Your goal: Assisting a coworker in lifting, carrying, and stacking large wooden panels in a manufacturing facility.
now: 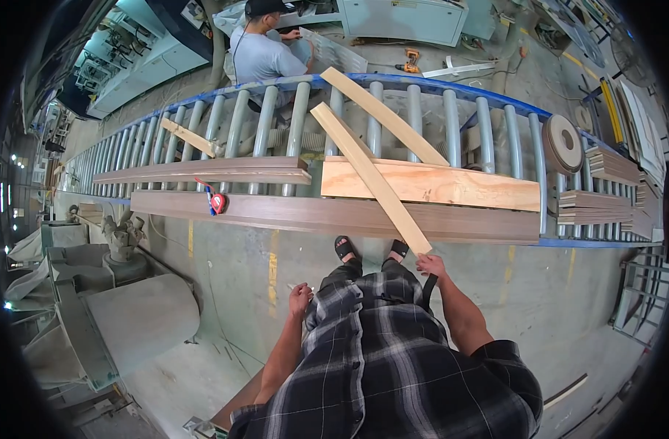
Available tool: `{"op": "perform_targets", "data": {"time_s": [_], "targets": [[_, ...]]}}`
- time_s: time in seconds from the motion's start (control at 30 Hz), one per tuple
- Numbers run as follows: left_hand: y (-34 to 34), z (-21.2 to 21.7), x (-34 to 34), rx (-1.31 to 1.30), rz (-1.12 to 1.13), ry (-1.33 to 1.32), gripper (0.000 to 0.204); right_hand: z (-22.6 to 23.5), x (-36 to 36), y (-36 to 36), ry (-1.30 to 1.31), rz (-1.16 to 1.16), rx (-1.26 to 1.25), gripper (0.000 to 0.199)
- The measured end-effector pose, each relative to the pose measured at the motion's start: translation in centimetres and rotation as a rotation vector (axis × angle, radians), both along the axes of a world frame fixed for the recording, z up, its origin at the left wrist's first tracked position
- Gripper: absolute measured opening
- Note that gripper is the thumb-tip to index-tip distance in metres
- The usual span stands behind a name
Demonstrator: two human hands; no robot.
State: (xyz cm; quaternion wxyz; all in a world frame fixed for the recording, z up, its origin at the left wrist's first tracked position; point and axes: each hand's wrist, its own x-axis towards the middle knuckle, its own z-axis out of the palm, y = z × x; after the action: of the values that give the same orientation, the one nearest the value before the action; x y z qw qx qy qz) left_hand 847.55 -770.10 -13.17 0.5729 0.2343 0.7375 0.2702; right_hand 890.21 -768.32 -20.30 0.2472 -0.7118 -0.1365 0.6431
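Observation:
My right hand [431, 268] has its fingers closed at the near end of a pale wooden strip [371, 178]. The strip slants away to the left, across a wider wooden board [429, 181] and a long brown panel [334, 214]. Beside that hand hangs a dark strap [429, 290]. My left hand [299, 299] is held low by my left side with the fingers curled; a small pale thing seems to show at the fingertips, too small to name. A second pale strip [386, 117] lies slantwise behind the board. A red and blue tape measure [217, 203] rests on the brown panel.
A roller conveyor [263, 121] with a blue frame carries the boards. Stacked panels [594, 208] and a banding roll [563, 143] sit at its right. Beyond it a person [265, 55] handles a sheet, near an orange drill [410, 61]. Grey machinery [141, 314] stands left.

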Motion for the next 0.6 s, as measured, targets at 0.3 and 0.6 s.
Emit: {"op": "perform_targets", "data": {"time_s": [0.3,0.6], "targets": [[-0.6,-3.7,-1.6,0.08,-0.125,0.013,0.027,4.0,-0.8,2.4,-1.06,0.431,0.454,0.058],[-0.1,-3.3,-0.1,0.027,0.125,-0.058,0.027,8.4,-3.3,4.7,-1.037,0.617,0.258,0.068]]}}
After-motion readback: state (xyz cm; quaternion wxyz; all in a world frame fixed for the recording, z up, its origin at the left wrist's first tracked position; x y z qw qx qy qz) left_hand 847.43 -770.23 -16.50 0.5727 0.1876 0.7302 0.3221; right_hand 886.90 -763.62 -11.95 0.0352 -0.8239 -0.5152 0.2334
